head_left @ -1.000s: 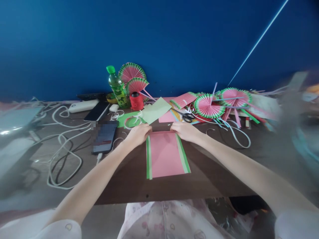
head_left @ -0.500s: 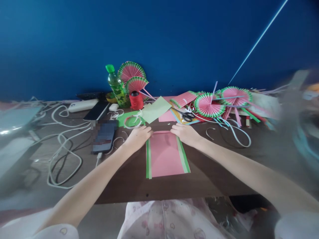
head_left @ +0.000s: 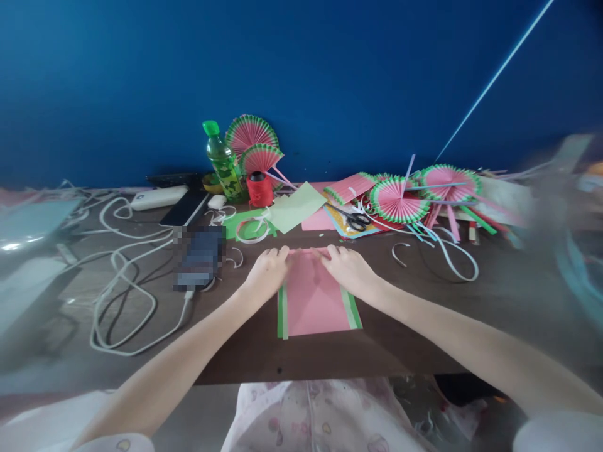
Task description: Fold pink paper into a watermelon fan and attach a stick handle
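Note:
A pink sheet of paper with green and pale green strips along both sides lies on the brown table. My left hand has its fingers closed at the sheet's far left corner. At the far right corner, my right hand grips the same edge, its fingers bent inward along it. A narrow fold seems to run along that far edge between the hands; the fingertips partly hide it. The near end of the sheet lies flat.
Behind the sheet are black scissors, a pale green sheet and a red thread spool. Pleated paper fans are piled at right. A green bottle, a phone and white cables are at left.
Both hands have moved slightly nearer along the sheet's sides, with the fingers reaching further inward over the far edge. The view has shifted a little.

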Motion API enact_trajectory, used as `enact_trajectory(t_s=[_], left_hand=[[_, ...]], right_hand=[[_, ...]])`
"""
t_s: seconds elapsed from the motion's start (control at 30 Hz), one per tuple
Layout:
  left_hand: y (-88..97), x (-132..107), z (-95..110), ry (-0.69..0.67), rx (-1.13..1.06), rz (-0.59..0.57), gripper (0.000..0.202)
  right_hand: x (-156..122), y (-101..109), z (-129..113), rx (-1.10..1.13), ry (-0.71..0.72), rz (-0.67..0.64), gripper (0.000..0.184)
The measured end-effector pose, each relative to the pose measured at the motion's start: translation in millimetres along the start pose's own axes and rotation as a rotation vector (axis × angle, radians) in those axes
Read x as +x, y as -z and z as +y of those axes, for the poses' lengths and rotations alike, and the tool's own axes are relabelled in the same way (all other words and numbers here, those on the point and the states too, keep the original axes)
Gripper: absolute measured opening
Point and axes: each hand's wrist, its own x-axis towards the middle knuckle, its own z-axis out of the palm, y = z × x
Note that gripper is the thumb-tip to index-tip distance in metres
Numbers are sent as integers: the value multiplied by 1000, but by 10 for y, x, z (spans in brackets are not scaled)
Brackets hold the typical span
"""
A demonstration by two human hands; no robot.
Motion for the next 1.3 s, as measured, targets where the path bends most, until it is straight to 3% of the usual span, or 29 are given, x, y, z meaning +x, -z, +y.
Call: enact_trajectory(t_s=[0.4, 0.7, 1.0, 1.17, 1.3], left_hand=[[-43, -50, 73, 66, -65, 53, 40], [-3, -3, 169, 124, -79, 26, 39], [1, -6, 249, 197, -88, 43, 40], [-16, -15, 186, 214, -112, 72, 34], [-55, 48, 91, 220, -144, 112, 24]], right_hand=[[-12, 43, -72, 30, -70, -15, 47], [30, 58, -168, 66, -141, -51, 53], [5, 0, -192, 84, -181, 48, 41], [22, 26, -149, 132, -185, 25, 32], [71, 23, 13, 209, -155, 88, 23]])
